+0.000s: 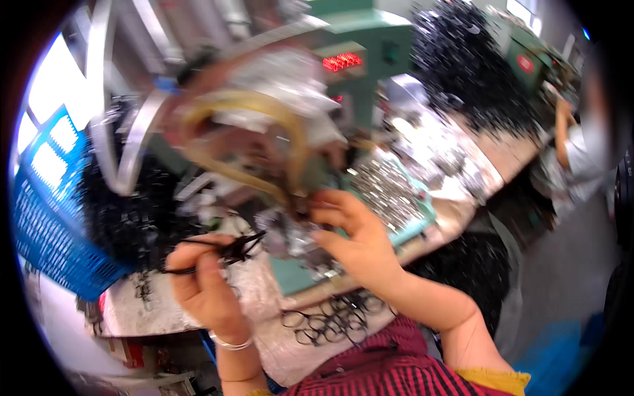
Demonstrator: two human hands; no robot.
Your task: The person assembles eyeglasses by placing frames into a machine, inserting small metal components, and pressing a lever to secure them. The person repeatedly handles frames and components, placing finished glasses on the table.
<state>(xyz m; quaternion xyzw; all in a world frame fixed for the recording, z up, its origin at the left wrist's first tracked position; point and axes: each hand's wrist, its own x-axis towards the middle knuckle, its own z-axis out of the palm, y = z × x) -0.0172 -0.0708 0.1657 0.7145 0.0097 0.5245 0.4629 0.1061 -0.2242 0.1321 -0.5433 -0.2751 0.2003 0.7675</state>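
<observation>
My left hand (210, 287) is closed on a small bunch of thin black strips (246, 248), which stick out past the fingertips toward the machine. My right hand (356, 241) reaches to the working point of a green machine (356, 26), its thumb and fingers curled together; what they hold, if anything, is blurred and cannot be made out. Just beyond the fingers, a yellow-brown tube (251, 99) bends in a loop. To the right of that hand stands a teal tray (430, 214) of small shiny metal pieces (386, 191).
Several black rings (330, 320) lie at the bench's front edge. A blue basket (39, 204) leans at the left beside a heap of black strips (125, 204). Another black heap (469, 72) and clear plastic bags (429, 142) are at the back right. A co-worker (574, 152) sits far right.
</observation>
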